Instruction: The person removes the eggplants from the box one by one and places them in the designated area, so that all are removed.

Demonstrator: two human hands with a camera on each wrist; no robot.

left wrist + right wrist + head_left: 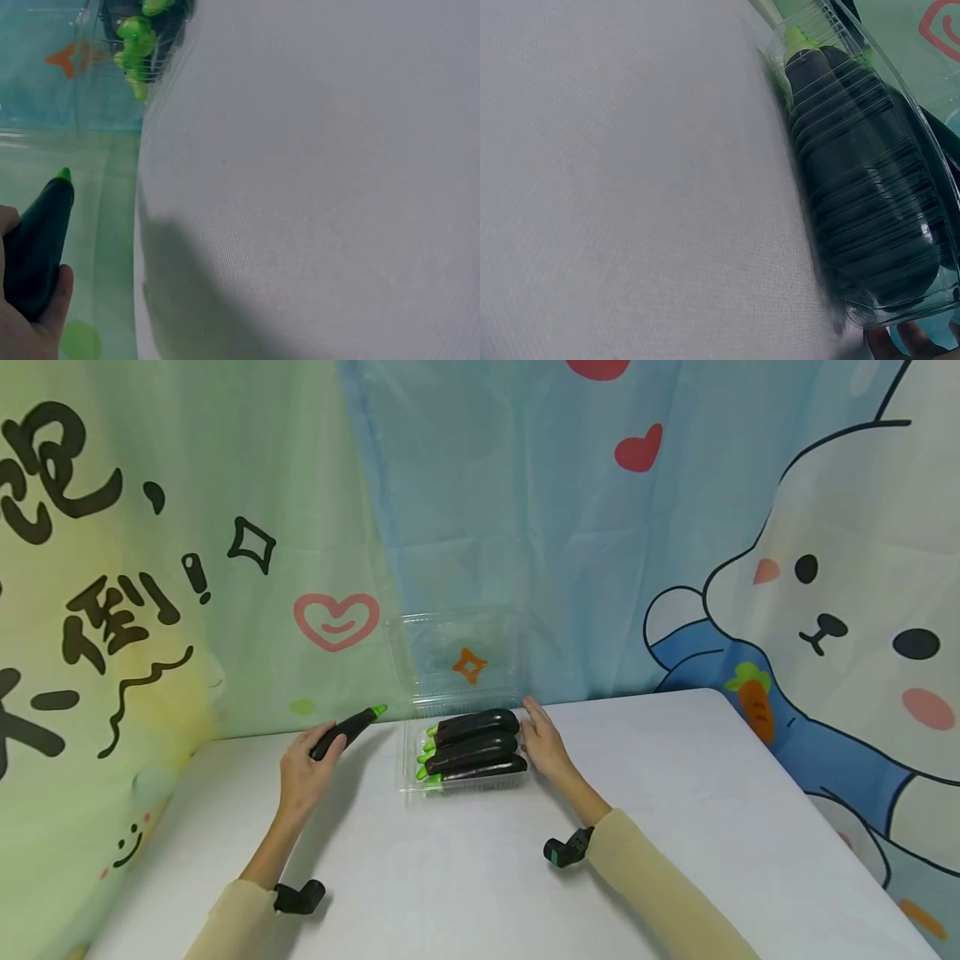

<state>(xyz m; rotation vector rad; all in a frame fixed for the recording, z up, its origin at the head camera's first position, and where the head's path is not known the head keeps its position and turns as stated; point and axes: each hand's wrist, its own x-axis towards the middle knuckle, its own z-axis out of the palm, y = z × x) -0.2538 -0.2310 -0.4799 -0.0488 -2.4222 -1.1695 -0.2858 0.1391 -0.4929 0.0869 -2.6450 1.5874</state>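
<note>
My left hand [306, 768] grips a dark eggplant [349, 732] with a green stem tip, held up left of a clear plastic clamshell box [408, 756]. In the left wrist view, the fingers and thumb lie around the thick end of the same eggplant [41, 232], its green tip pointing away. Several eggplants [480, 747] lie side by side in the box, green ends to the left. My right hand [546, 743] touches the box's right end with its fingers extended. The right wrist view shows fingertips [915, 341] at that end, partly cut off by the frame.
The box's clear lid [465, 652] stands raised at the back, near the printed curtain [480, 485]. Beneath everything is a white table [465, 877], its far edge close to the curtain. A small black wrist camera [567, 847] sits on each wrist.
</note>
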